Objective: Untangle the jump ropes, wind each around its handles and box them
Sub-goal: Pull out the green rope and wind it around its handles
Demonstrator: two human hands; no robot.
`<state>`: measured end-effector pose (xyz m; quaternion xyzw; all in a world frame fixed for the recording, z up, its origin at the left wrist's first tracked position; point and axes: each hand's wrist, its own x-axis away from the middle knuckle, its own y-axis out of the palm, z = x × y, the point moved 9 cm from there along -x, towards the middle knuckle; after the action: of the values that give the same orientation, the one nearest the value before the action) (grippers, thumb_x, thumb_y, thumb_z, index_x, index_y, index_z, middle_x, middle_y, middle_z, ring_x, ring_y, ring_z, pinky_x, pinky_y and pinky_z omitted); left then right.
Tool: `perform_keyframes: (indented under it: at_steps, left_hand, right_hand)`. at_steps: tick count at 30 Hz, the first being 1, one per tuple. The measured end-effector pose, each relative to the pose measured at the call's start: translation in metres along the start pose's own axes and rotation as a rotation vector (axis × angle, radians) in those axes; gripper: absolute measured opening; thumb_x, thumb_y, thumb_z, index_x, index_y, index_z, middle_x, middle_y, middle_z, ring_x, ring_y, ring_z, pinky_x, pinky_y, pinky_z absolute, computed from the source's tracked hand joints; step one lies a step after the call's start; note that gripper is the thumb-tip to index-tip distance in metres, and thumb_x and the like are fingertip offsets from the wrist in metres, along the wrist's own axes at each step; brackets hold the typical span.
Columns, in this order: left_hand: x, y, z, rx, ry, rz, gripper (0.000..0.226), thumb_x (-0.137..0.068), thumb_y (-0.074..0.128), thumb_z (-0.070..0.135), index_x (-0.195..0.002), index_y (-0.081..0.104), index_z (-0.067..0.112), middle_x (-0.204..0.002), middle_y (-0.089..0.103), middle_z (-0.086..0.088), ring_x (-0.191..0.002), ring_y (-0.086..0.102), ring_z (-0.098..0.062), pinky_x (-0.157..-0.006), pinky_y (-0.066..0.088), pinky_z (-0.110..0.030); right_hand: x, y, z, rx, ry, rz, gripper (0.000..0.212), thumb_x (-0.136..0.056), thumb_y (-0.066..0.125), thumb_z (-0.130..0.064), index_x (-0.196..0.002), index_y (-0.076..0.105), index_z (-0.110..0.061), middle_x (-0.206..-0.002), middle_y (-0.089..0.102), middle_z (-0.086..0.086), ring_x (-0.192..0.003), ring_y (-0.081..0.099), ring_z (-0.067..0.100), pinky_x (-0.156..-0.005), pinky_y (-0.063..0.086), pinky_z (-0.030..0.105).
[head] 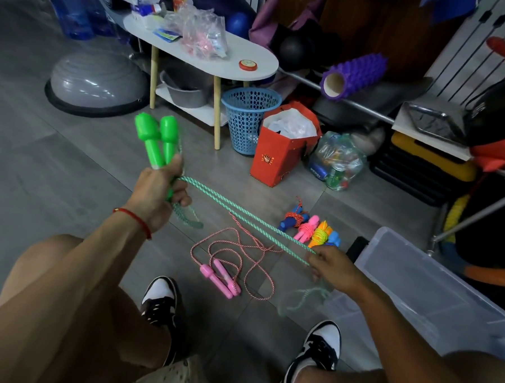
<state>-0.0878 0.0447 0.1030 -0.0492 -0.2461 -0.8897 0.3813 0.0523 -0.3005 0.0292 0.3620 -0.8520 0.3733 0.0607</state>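
Observation:
My left hand (160, 196) grips the two green handles (158, 139) of a jump rope, held upright side by side. Its green rope (244, 213) runs doubled and taut down to my right hand (333, 270), which pinches both strands; a blurred loop of it hangs below that hand. On the floor between my feet lies a pink jump rope (226, 258), loose, its pink handles (220, 279) together. Three wound ropes (309, 228), with blue, pink and orange-blue handles, lie on the floor beyond my right hand. A clear plastic box (433, 291) stands at the right.
A white oval side table (246, 62) stands ahead, with a blue mesh basket (247, 119) and a red paper bag (282, 150) beside it. A grey balance dome (97, 82) lies at the left. Cluttered shelves and a purple foam roller (355, 76) fill the right.

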Motion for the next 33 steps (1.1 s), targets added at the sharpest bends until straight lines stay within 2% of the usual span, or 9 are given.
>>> perform_keyframes:
  at_steps: [2, 9, 14, 17, 20, 25, 27, 30, 33]
  left_hand:
    - [-0.003, -0.009, 0.003, 0.063, 0.009, 0.055, 0.027, -0.101, 0.056, 0.024, -0.078, 0.042, 0.021, -0.063, 0.024, 0.002, -0.042, 0.02, -0.011, -0.043, 0.03, -0.022]
    - [-0.012, -0.032, 0.006, 0.106, -0.033, 0.151, 0.029, -0.103, 0.051, 0.025, -0.076, 0.041, 0.023, -0.056, 0.024, 0.005, -0.039, 0.022, -0.011, -0.042, 0.031, -0.02]
    - [-0.023, -0.05, -0.003, 0.104, -0.093, 0.186, 0.032, -0.104, 0.047, 0.031, -0.074, 0.041, 0.024, -0.05, 0.028, 0.006, -0.039, 0.023, -0.01, -0.045, 0.032, -0.019]
    - [-0.028, -0.063, -0.018, -0.062, -0.122, 0.23, 0.028, -0.104, 0.049, 0.029, -0.076, 0.043, 0.024, -0.052, 0.03, 0.003, -0.036, 0.025, -0.011, -0.046, 0.034, -0.022]
    - [-0.026, -0.068, -0.04, -0.328, -0.15, 0.23, 0.024, -0.102, 0.053, 0.027, -0.081, 0.045, 0.02, -0.058, 0.035, -0.003, -0.031, 0.03, -0.012, -0.042, 0.04, -0.022]
    - [-0.003, -0.036, -0.079, -0.572, -0.143, 0.117, 0.024, -0.1, 0.06, 0.023, -0.081, 0.047, 0.015, -0.056, 0.039, -0.005, -0.03, 0.031, -0.011, -0.04, 0.038, -0.022]
    - [0.014, -0.011, -0.099, -0.552, -0.158, 0.024, 0.026, -0.1, 0.061, 0.021, -0.078, 0.048, 0.013, -0.056, 0.039, -0.007, -0.031, 0.032, -0.012, -0.041, 0.037, -0.023]
    - [0.044, 0.031, -0.129, -0.402, -0.211, -0.132, 0.028, -0.099, 0.061, 0.022, -0.076, 0.05, 0.011, -0.059, 0.044, -0.008, -0.036, 0.037, -0.013, -0.04, 0.038, -0.024]
    - [0.069, 0.065, -0.149, -0.305, -0.262, -0.231, 0.023, -0.099, 0.061, 0.024, -0.082, 0.053, 0.01, -0.064, 0.059, -0.008, -0.038, 0.042, -0.014, -0.04, 0.039, -0.023]
  right_hand:
    - [-0.001, -0.001, 0.022, 0.019, 0.045, 0.021, 0.028, -0.1, 0.056, -0.021, -0.075, 0.067, -0.012, -0.054, 0.054, -0.004, -0.054, 0.055, 0.01, -0.058, 0.045, 0.025]
    - [0.012, -0.013, 0.106, 0.131, 0.238, 0.088, 0.034, -0.1, 0.058, -0.031, -0.089, 0.062, 0.001, -0.074, 0.061, 0.012, -0.066, 0.056, 0.018, -0.062, 0.045, 0.033]
    - [0.025, -0.015, 0.139, 0.173, 0.34, 0.076, 0.026, -0.096, 0.064, -0.029, -0.078, 0.068, -0.011, -0.071, 0.069, 0.003, -0.065, 0.066, 0.014, -0.061, 0.047, 0.023]
    - [0.024, -0.006, 0.143, 0.07, 0.352, 0.067, 0.018, -0.093, 0.064, -0.021, -0.084, 0.074, -0.01, -0.073, 0.075, 0.009, -0.058, 0.072, 0.021, -0.071, 0.057, 0.033]
    - [0.019, -0.002, 0.124, -0.004, 0.295, 0.072, 0.023, -0.092, 0.066, -0.02, -0.088, 0.072, 0.001, -0.061, 0.065, 0.011, -0.05, 0.064, 0.025, -0.07, 0.059, 0.045]
    - [0.009, 0.004, 0.065, -0.028, 0.163, 0.057, 0.025, -0.095, 0.065, -0.017, -0.088, 0.066, 0.007, -0.067, 0.053, 0.009, -0.048, 0.05, 0.013, -0.045, 0.049, 0.029]
    - [0.008, 0.015, 0.032, 0.002, 0.031, -0.003, 0.026, -0.098, 0.064, -0.021, -0.084, 0.067, 0.001, -0.064, 0.054, 0.007, -0.045, 0.051, 0.012, -0.047, 0.05, 0.034]
    - [0.018, 0.037, -0.013, 0.047, -0.1, -0.127, 0.026, -0.097, 0.065, -0.029, -0.082, 0.071, -0.009, -0.058, 0.057, -0.001, -0.044, 0.054, 0.007, -0.048, 0.046, 0.027]
    - [0.029, 0.06, -0.045, 0.157, -0.18, -0.234, 0.033, -0.097, 0.065, -0.031, -0.075, 0.064, -0.005, -0.06, 0.055, -0.002, -0.044, 0.056, 0.006, -0.046, 0.05, 0.03]
